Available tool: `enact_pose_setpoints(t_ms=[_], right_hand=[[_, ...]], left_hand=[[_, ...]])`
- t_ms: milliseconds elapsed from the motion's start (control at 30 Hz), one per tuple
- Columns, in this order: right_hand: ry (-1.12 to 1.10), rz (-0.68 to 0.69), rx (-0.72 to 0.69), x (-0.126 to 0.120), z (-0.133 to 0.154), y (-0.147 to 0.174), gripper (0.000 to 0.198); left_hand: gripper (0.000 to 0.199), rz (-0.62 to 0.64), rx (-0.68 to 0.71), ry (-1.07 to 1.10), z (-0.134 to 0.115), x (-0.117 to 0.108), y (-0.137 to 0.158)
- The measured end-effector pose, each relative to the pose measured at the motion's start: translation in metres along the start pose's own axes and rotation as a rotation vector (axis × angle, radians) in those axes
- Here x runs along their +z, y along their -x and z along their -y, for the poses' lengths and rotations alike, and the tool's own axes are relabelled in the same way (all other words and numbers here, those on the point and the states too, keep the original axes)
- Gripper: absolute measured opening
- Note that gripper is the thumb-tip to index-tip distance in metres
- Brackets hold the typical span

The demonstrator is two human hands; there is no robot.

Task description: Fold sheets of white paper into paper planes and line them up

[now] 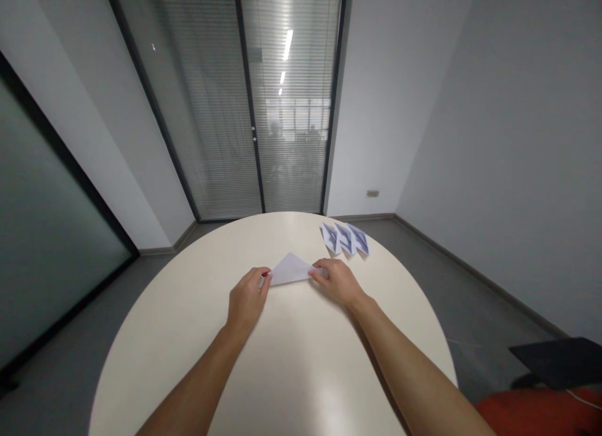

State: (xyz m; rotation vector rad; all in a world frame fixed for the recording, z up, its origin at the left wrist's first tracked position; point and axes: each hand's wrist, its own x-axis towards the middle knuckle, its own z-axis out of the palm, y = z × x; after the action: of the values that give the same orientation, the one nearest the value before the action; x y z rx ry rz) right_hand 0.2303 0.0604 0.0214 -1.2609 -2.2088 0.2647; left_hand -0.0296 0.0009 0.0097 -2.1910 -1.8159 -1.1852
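A white sheet of paper (290, 270), folded to a triangle, is held between my two hands over the round table. Its peak points away from me and its long folded edge faces me. My left hand (248, 298) pinches the left corner between thumb and fingers. At the opposite corner, my right hand (339, 282) grips the paper the same way, thumb below and fingers above. The fingers partly cover both corners. Whether the paper's lower edge touches the tabletop, I cannot tell.
Several folded papers with blue-grey printing (345, 239) lie overlapped near the far right edge of the round cream table (188, 298). Beyond stands a glass partition with blinds (291, 160). At lower right are a dark flat object (559, 361) and a red seat (531, 411).
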Motion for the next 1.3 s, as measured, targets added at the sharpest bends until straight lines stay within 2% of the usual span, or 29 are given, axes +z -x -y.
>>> enact_pose_setpoints(t_ms=[133, 333, 600, 833, 933, 1033, 1133, 1233, 1300], right_hand=[[-0.098, -0.031, 0.095, 0.003, -0.003, 0.0, 0.023], [-0.159, -0.095, 0.076, 0.006, -0.007, 0.0, 0.028], [-0.316, -0.214, 0.127, 0.012, -0.009, -0.002, 0.042], [-0.3, -0.155, 0.197, 0.022, -0.018, -0.001, 0.048], [-0.212, -0.086, 0.229, 0.019, -0.017, 0.001, 0.039], [-0.076, -0.014, 0.245, 0.014, -0.012, 0.002, 0.029], [0.03, 0.024, 0.258, 0.011, -0.006, 0.003, 0.029], [0.079, 0.052, 0.27, 0.008, -0.003, 0.003, 0.027], [0.093, 0.051, 0.267, 0.007, 0.0, 0.003, 0.026]], left_hand=[[0.015, -0.047, -0.013, 0.05, 0.0, 0.001, 0.0], [0.02, -0.049, 0.023, 0.122, 0.004, 0.008, 0.0], [0.024, -0.146, -0.098, 0.274, 0.012, 0.013, -0.002], [0.023, -0.043, -0.206, 0.307, 0.025, 0.023, -0.002], [0.021, 0.047, -0.213, 0.252, 0.028, 0.025, 0.001], [0.027, 0.102, -0.137, 0.115, 0.025, 0.024, 0.004], [0.035, 0.154, 0.021, -0.001, 0.016, 0.02, 0.005], [0.033, 0.269, 0.184, -0.015, 0.005, 0.018, 0.008], [0.032, 0.336, 0.23, -0.023, -0.001, 0.019, 0.01]])
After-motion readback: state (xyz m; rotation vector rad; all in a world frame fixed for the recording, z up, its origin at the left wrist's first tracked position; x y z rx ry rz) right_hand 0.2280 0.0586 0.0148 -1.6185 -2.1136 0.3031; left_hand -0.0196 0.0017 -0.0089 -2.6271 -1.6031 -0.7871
